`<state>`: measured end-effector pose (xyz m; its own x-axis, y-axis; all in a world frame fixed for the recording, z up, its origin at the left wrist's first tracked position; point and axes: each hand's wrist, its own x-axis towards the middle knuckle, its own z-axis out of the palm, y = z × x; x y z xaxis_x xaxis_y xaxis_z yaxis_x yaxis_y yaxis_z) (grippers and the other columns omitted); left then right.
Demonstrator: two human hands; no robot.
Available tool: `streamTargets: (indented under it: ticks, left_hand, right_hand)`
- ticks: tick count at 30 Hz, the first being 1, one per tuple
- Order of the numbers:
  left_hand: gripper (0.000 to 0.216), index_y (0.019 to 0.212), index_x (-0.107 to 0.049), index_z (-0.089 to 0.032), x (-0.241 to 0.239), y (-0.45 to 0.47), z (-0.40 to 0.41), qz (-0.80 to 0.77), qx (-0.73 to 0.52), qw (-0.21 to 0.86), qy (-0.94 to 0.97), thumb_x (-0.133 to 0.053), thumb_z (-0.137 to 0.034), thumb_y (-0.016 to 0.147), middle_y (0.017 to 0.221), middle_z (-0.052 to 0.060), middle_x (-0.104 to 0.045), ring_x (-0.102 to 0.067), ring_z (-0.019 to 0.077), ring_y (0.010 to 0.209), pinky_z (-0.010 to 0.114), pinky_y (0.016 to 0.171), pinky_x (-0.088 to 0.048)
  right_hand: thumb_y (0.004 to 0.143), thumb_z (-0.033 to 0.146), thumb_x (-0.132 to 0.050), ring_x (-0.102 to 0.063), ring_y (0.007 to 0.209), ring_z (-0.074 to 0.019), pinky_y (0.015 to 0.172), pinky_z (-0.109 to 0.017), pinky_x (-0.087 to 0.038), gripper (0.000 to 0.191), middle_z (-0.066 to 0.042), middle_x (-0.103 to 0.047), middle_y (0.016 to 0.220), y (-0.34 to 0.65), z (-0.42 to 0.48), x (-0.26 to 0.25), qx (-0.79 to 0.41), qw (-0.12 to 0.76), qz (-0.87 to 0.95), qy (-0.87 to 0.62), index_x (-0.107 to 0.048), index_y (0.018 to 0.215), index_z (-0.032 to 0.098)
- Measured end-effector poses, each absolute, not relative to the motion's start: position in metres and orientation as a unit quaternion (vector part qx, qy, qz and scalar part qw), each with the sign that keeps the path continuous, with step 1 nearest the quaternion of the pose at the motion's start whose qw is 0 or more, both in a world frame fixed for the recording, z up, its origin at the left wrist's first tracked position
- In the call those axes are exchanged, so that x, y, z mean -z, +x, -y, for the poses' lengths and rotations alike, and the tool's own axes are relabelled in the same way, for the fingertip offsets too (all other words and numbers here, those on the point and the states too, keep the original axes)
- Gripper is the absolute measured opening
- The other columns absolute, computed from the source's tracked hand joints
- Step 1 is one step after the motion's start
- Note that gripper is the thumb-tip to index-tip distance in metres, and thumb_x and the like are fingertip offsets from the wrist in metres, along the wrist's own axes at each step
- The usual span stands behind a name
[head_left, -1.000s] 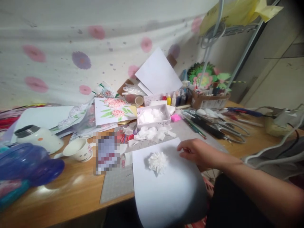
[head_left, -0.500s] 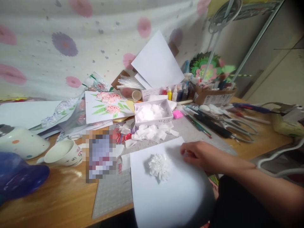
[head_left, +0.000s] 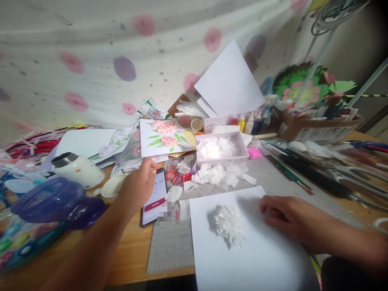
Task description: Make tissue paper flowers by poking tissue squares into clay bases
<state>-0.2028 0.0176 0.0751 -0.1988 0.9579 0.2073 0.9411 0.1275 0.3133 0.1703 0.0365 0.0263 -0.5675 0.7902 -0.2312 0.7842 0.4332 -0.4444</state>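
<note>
My left hand (head_left: 142,180) is closed, its fingers curled in, at the upper left edge of a phone (head_left: 157,190). I see nothing held in it, and its far side is hidden. The phone lies screen up, showing a red bar. My right hand (head_left: 286,212) rests on the right side of a white sheet of paper (head_left: 251,258), fingers loosely curled and nothing visible in them. On that sheet, left of my right hand, sits a ruffled white paper flower (head_left: 228,224).
A white box (head_left: 222,151) of paper pieces stands behind the sheet, with loose white scraps (head_left: 216,176) before it. Scissors (head_left: 348,178) and pencils (head_left: 291,173) lie right. A cup (head_left: 113,186), a cream bottle (head_left: 80,169) and a purple container (head_left: 60,202) stand left.
My left hand has come into view from the lower left and reached the phone. The view has swung left, so everything appears further right. My right hand stays on the sheet.
</note>
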Motion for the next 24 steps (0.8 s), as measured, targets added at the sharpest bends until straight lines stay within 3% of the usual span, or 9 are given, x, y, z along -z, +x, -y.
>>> streamTargets:
  ticks: [5, 12, 24]
  left_hand:
    - [0.022, 0.104, -0.047, -0.023, -0.059, -0.211, -0.035, -0.744, -0.126, 0.009, 0.656, -0.036, -0.015, 0.087, 0.105, 0.004, -0.065, -0.061, 0.0213, 0.096, 0.031, 0.078, -0.044]
    - [0.023, 0.103, -0.046, -0.022, -0.059, -0.209, -0.034, -0.754, -0.084, 0.000, 0.652, -0.036, -0.015, 0.083, 0.105, 0.008, -0.065, -0.061, 0.0228, 0.098, 0.030, 0.076, -0.044]
    - [0.025, 0.104, -0.043, -0.024, -0.055, -0.214, -0.034, -0.752, -0.086, -0.025, 0.653, -0.032, -0.015, 0.083, 0.107, 0.004, -0.064, -0.062, 0.0217, 0.095, 0.029, 0.074, -0.044]
  right_hand:
    - [0.083, 0.029, -0.051, -0.051, 0.057, -0.0134, 0.053, -0.023, -0.034, 0.010, 0.001, -0.059, 0.065, 0.173, -0.036, -0.023, -0.275, 0.013, 0.842, -0.464, -0.059, 0.087, 0.024]
    - [0.083, 0.029, -0.051, -0.052, 0.057, -0.0135, 0.052, -0.022, -0.033, 0.011, 0.001, -0.059, 0.065, 0.174, -0.036, -0.023, -0.283, 0.031, 0.842, -0.458, -0.060, 0.088, 0.024]
    - [0.083, 0.029, -0.050, -0.052, 0.060, -0.0141, 0.056, -0.024, -0.034, 0.012, 0.001, -0.060, 0.070, 0.175, -0.034, -0.023, -0.271, 0.014, 0.844, -0.463, -0.058, 0.093, 0.027]
